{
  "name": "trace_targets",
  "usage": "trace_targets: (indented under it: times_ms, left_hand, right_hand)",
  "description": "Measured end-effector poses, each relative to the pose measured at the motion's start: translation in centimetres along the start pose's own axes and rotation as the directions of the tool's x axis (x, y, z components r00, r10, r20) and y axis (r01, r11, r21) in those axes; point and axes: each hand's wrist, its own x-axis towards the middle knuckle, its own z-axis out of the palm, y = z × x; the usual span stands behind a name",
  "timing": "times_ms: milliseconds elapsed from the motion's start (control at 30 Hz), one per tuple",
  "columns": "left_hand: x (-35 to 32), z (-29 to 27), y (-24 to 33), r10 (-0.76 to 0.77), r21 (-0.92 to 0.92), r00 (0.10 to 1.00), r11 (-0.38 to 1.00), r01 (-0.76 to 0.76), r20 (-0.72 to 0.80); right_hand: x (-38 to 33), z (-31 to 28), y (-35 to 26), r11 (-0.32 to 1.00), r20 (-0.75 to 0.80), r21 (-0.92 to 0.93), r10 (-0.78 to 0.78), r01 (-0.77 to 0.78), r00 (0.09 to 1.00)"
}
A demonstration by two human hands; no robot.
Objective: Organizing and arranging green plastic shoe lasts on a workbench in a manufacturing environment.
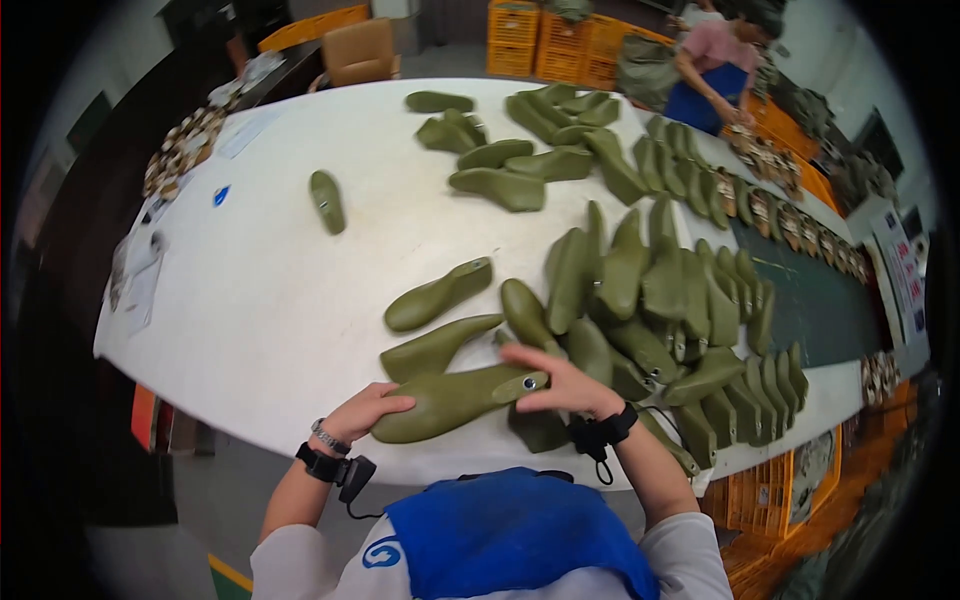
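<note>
An olive-green shoe last [450,402] lies sideways in front of me, just above the table's near edge. My left hand [368,410] grips its toe end, thumb on top and the other fingers hidden beneath. Around the heel end, by a round metal-rimmed hole, my right hand [570,385] spans the last with fingers on the far side and thumb on the near side. Just beyond lie a second green last [440,345] and a third last [438,295], both loose on the white table [240,300]. Another last [538,428] is partly hidden under my right hand.
Many green lasts [625,265] crowd the table's right half, some piled, some in rows. One last [327,202] lies apart at left. A dark green mat [810,300] and a row of shoes [800,230] are at right. A co-worker [715,75] stands far right near orange crates [780,490].
</note>
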Motion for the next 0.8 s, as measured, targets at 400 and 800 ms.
trace_targets:
  times_ms: [400,800]
  left_hand:
    - [13.7,4.2,4.3,0.669,0.861,0.728,0.272,-0.430,0.152]
    - [18.0,0.8,-2.8,0.605,0.963,0.790,0.259,-0.076,-0.101]
  right_hand:
    - [-14.0,-8.8,0.3,0.768,-0.853,0.493,0.333,0.409,0.403]
    - [-22.4,-24.2,13.7,0.915,-0.996,0.085,0.094,-0.395,0.003]
